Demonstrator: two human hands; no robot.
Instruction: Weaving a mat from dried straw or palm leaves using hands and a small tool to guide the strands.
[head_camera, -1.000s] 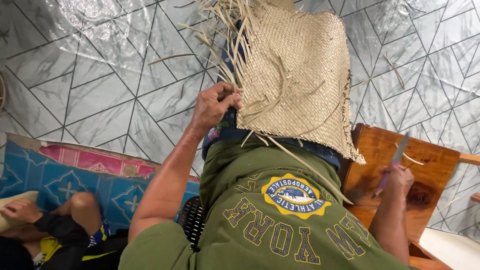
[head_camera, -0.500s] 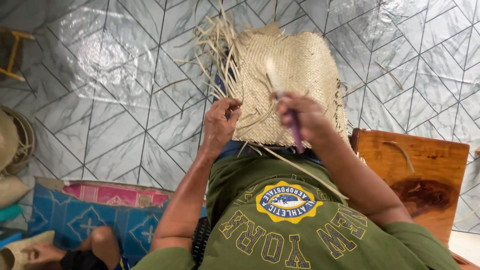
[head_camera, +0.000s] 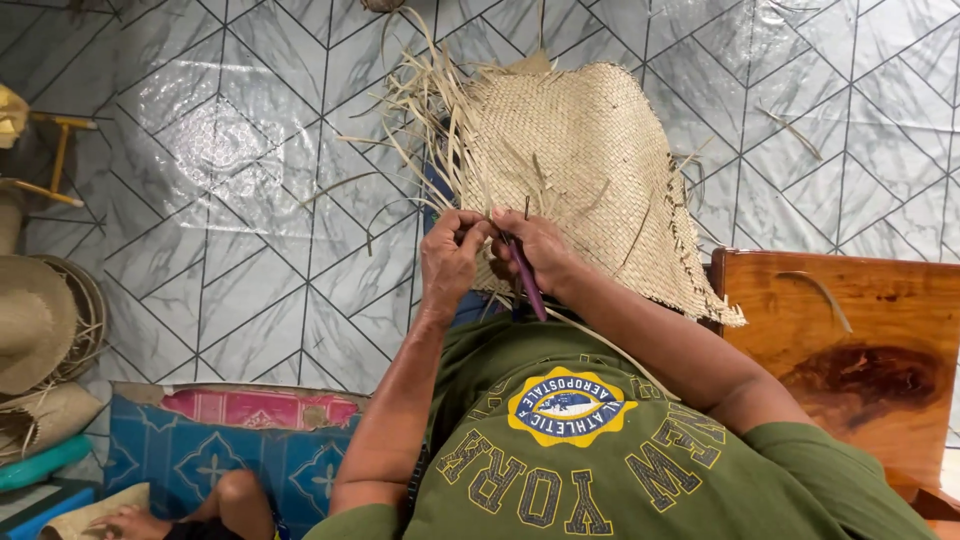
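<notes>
Straw, pale and half-woven, the mat (head_camera: 590, 170) spreads beyond both hands over the lap, its loose strands within reach. The left hand (head_camera: 452, 250) pinches a strand; the right hand (head_camera: 540, 250) grips what seems a purple-handled tool (head_camera: 524, 275) against the weave.

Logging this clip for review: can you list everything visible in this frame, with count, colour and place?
woven straw mat: one, tan, unfinished with loose strands at its left edge, on the lap at centre top
purple-handled tool: one, at the mat's lower edge
wooden seat: one, brown, right
straw strip: one, tan, lying on the wooden seat
straw hats: a stack, count unclear, tan, left edge
patterned cushion: one, blue and pink, lower left
tiled floor: grey with dark lines
another person's foot: one, bottom left
green shirt: one, bottom centre
left hand: pinching strands at the mat's edge
right hand: holding the purple-handled tool
</notes>
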